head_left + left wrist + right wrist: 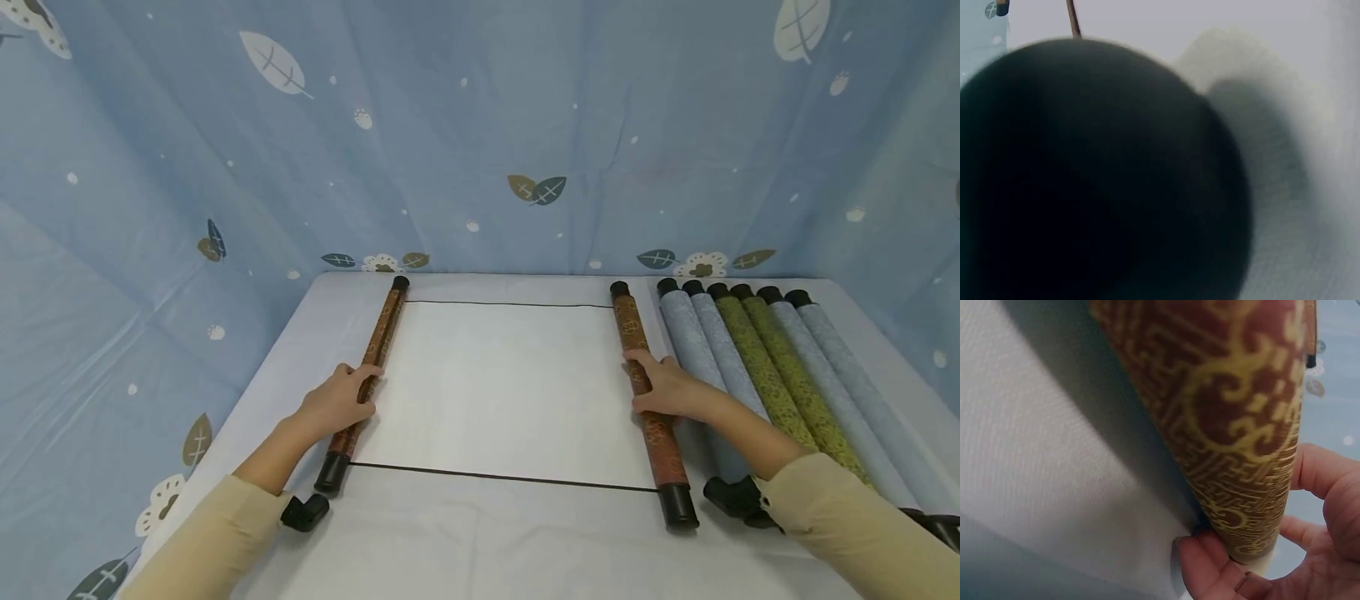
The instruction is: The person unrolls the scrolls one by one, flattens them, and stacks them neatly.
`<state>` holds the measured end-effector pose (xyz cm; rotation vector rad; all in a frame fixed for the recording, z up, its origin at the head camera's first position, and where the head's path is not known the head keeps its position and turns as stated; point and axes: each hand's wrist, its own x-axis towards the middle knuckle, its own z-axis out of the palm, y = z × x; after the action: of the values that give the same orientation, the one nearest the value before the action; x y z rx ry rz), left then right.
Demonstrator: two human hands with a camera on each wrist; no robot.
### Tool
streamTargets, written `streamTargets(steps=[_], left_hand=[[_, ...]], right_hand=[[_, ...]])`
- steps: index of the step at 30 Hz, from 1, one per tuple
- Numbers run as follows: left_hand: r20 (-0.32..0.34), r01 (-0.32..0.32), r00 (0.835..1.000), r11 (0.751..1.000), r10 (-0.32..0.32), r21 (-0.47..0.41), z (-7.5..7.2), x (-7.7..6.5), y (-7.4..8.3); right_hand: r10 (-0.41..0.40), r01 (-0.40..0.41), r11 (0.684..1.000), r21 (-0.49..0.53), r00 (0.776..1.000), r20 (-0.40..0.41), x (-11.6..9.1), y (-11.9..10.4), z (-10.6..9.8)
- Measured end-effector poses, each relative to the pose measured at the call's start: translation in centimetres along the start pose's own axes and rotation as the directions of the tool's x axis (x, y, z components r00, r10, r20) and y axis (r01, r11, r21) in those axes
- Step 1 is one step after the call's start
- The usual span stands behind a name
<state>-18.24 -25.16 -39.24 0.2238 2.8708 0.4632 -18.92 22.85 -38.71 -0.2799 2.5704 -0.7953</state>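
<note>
1. Head view: a scroll (495, 383) lies partly unrolled on a white table (465, 542), its plain white sheet (510, 417) bounded by thin dark lines on the far and near sides.
2. The left roll (386, 325) and right roll (663, 454) are brown to reddish with black end caps (678, 508); the right wrist view shows gold curls and angular lines.
3. The left hand (337, 402) grips the left roll; the right hand (667, 387) holds the right roll, fingers curled under it.
4. Far caps sit near the table's back edge, below a blue curtain (472, 150).
5. A narrow gap separates the right roll from a blue-grey roll (684, 333); green rolls (752, 354) lie farther right.
6. A wider band of table runs to the left edge, and more stretches nearward.
</note>
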Motion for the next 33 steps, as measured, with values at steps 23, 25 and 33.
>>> streamTargets(steps=[23,25,33], left_hand=[[-0.071,-0.017,0.997,1.000,0.015,-0.023,-0.4,0.0,-0.9],[-0.082,-0.020,0.996,1.000,0.019,-0.007,-0.7,0.1,-1.0],[-0.122,-0.020,0.992,0.998,0.027,0.056,-1.2,-0.2,-2.7]], right_hand=[[-0.030,0.018,0.998,-0.065,0.983,-0.179,0.8,0.1,0.7],[-0.026,0.010,0.997,-0.078,0.978,-0.207,1.0,-0.2,0.9],[0.003,-0.009,1.000,-0.027,0.976,-0.217,2.0,-1.7,2.3]])
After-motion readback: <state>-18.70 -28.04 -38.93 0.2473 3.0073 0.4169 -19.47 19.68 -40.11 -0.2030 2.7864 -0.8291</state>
